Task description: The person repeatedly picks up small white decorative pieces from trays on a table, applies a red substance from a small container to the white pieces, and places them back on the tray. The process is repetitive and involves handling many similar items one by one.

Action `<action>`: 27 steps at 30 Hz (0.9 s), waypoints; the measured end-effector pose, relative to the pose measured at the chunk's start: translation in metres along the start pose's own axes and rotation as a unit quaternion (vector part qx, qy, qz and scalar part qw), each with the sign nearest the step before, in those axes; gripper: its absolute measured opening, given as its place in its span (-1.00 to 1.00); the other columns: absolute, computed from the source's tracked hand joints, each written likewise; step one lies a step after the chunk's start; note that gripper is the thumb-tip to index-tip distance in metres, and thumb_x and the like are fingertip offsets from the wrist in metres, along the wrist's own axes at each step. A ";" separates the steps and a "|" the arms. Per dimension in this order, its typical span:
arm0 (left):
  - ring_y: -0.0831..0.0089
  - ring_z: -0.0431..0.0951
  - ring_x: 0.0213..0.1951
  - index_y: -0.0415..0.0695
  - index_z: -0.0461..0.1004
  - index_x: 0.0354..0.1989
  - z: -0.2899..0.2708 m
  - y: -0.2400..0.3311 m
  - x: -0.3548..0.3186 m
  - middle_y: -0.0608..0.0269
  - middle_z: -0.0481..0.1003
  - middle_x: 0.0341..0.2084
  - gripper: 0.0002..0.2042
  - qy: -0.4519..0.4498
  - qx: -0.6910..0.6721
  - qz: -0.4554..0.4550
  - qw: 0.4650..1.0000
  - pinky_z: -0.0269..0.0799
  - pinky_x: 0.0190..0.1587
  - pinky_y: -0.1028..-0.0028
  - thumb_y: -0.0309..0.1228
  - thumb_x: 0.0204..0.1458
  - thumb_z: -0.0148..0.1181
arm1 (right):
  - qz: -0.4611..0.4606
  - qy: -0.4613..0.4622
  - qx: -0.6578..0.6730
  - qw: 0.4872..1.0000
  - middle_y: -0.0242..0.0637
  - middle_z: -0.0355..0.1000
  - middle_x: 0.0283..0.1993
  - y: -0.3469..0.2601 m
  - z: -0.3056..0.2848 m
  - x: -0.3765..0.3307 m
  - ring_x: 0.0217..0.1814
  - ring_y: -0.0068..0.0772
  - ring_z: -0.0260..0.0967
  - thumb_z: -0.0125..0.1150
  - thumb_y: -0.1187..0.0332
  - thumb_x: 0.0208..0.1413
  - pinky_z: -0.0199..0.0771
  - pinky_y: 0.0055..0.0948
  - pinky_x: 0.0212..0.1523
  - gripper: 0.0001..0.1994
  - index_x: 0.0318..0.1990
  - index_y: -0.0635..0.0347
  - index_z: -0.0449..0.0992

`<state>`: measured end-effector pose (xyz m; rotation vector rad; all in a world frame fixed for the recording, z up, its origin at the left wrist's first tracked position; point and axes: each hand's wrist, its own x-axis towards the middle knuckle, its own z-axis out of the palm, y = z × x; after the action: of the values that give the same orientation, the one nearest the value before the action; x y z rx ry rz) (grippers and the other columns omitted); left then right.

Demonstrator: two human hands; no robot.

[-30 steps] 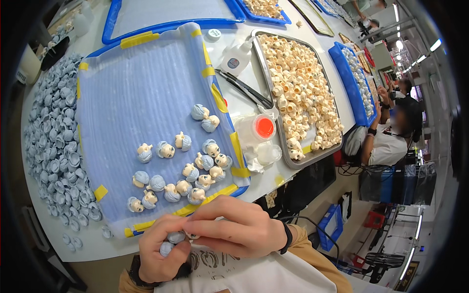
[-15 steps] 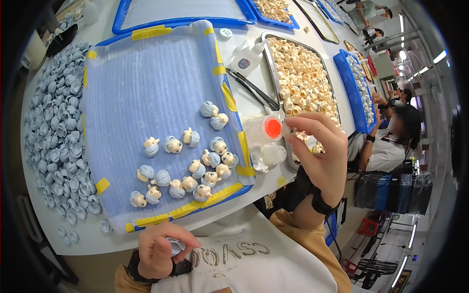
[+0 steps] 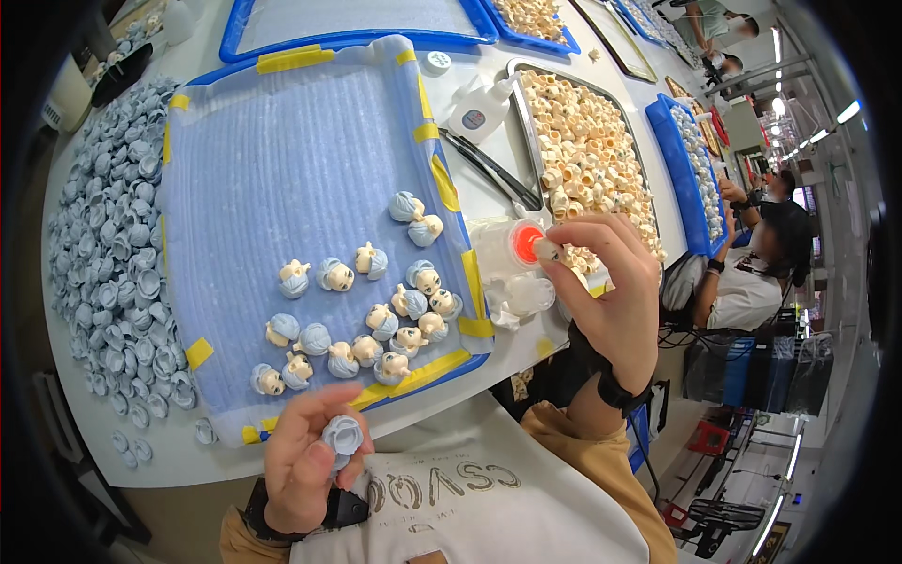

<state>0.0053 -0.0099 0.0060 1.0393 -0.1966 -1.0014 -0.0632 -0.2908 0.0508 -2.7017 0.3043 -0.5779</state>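
Note:
My left hand (image 3: 305,461), low in front of the apron, pinches a hollow light-blue doll hair piece (image 3: 342,435) with its open side facing up. The thumb and first finger of my right hand (image 3: 611,282) are closed on a small cream doll face piece (image 3: 552,250), partly hidden by the fingers. That piece is at the red-orange top of a clear plastic cup (image 3: 522,242); whether they touch I cannot tell. Several doll heads with blue hair (image 3: 409,303) lie on the foam-lined blue tray (image 3: 282,160) between my hands.
Loose blue hair pieces (image 3: 117,273) are heaped at the left. A metal tray (image 3: 537,150) of cream face pieces stands right, beside black tweezers (image 3: 489,167) and a white squeeze bottle (image 3: 481,111). Further right is a blue bin (image 3: 669,160); a person (image 3: 752,254) sits beyond it.
My left hand has risen toward the tray's near edge and turned, so the hair piece now shows its hollow side. My right hand has brought the face piece slightly left, to the cup's red top.

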 end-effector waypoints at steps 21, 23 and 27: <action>0.71 0.31 -0.44 -0.28 0.35 -0.07 0.003 -0.006 0.008 0.28 0.44 -0.36 -0.63 -0.004 0.052 0.084 0.995 0.23 -0.36 0.68 -0.40 -0.05 0.22 | -0.181 0.033 0.349 0.919 -0.24 0.45 -0.42 -0.060 0.027 -0.032 -0.39 -0.36 0.36 0.29 0.57 -0.42 0.23 -0.56 -0.47 -0.74 -0.41 0.32 0.52; 0.73 0.32 -0.44 -0.29 0.34 -0.07 0.004 -0.003 0.007 0.27 0.46 -0.35 -0.63 0.002 0.041 0.080 0.996 0.23 -0.38 0.70 -0.43 -0.05 0.24 | -0.176 0.014 0.335 0.926 -0.23 0.44 -0.41 -0.074 0.037 -0.030 -0.43 -0.34 0.34 0.28 0.57 -0.39 0.23 -0.53 -0.48 -0.73 -0.38 0.32 0.51; 0.71 0.34 -0.44 -0.29 0.39 -0.13 -0.002 -0.007 0.005 0.24 0.48 -0.32 -0.65 0.010 0.077 0.097 0.992 0.25 -0.39 0.69 -0.43 -0.08 0.28 | -0.171 -0.046 0.323 0.930 -0.22 0.41 -0.36 -0.077 0.045 -0.030 -0.48 -0.33 0.31 0.28 0.56 -0.36 0.25 -0.47 -0.50 -0.69 -0.31 0.33 0.49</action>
<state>0.0051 -0.0133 -0.0026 1.1463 -0.3567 -0.8090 -0.0603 -0.1990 0.0323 -2.1266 -0.3422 -0.5234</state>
